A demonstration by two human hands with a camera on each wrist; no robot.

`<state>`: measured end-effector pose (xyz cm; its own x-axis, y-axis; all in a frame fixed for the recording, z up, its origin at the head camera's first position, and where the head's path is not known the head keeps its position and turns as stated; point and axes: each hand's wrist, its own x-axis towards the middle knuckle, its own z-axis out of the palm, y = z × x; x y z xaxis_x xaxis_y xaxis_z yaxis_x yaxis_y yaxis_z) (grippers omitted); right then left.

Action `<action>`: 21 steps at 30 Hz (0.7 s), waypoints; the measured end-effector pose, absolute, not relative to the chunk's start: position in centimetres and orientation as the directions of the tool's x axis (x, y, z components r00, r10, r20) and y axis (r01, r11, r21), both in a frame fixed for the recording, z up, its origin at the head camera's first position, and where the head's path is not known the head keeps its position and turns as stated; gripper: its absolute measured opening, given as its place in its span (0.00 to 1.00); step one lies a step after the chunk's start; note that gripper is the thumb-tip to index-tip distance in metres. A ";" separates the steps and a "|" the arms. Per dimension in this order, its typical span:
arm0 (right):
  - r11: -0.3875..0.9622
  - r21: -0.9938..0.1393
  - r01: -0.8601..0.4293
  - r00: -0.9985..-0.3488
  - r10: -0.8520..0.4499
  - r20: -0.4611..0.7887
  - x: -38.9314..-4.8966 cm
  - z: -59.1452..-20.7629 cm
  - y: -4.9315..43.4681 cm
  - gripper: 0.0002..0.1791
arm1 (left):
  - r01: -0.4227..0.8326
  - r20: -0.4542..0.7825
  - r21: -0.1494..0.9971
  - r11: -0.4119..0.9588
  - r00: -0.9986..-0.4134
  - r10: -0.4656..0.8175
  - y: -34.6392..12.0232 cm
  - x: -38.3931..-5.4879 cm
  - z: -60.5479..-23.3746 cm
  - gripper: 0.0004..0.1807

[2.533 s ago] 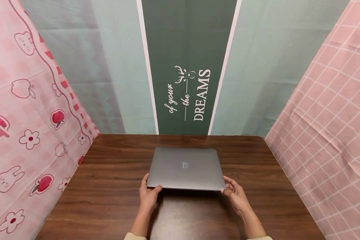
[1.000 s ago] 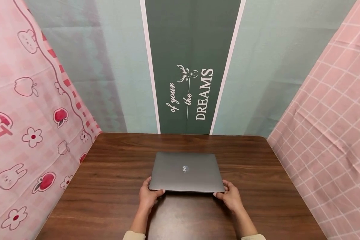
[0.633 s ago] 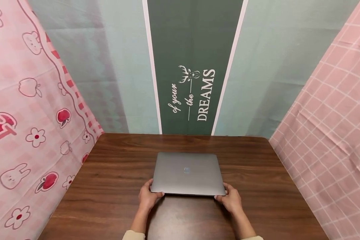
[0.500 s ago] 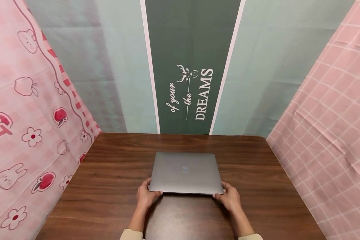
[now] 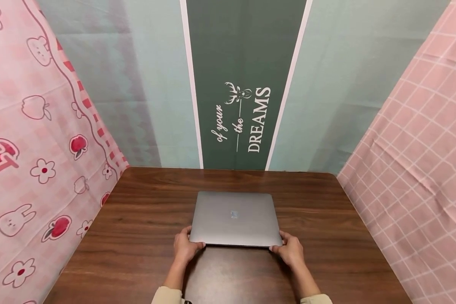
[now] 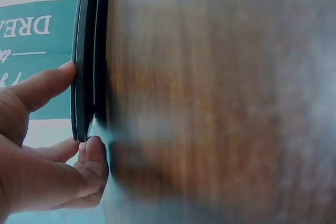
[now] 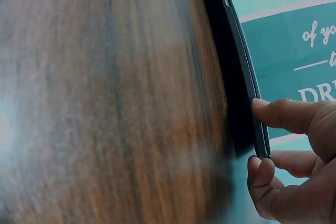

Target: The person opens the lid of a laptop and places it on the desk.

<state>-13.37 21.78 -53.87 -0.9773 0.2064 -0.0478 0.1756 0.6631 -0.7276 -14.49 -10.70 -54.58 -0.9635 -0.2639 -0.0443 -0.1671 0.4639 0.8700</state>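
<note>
Closed grey laptop (image 5: 224,230) held by left hand (image 5: 185,246) and right hand (image 5: 291,251) at its two near corners

The laptop takes up the middle of the wood-grain surface (image 5: 137,219), its lid facing up and its long near edge turned toward the person. A small pale mark (image 5: 234,215) sits about the middle of the lid.

With the laptop as the centre of the dial, the left hand grips at 8 o'clock and the right hand at 4 o'clock. The hands are apart from each other, both clamped on the laptop: each thumb lies at the near edge while the other fingers bend round the side of the corner. In the wrist views a dark band runs between the laptop and the surface; whether the two touch there cannot be told.

Cream sleeves (image 5: 167,295) reach in from between 7 and 8 o'clock and between 4 and 5.

At 12 o'clock, past the far edge of the surface, hangs a green backdrop (image 5: 247,42) with white lettering (image 5: 258,120) and a deer's head. A pink printed cloth (image 5: 7,93) with apples and flowers hangs at 10 o'clock, a pink checked cloth (image 5: 414,126) at 2 o'clock.
</note>
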 end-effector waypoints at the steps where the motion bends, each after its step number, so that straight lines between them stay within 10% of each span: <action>1: 0.668 -0.724 0.172 -0.978 0.204 -0.044 -13.4 -53.9 21.8 0.38 | -0.172 -0.049 0.865 0.472 -0.964 -0.261 -10.7 -14.6 -54.6 0.40; 21: 0.713 -0.676 0.186 -0.979 0.191 -0.069 -13.5 -54.2 21.6 0.36 | -0.118 -0.021 0.797 0.592 -0.985 -0.169 -11.6 -15.0 -54.1 0.36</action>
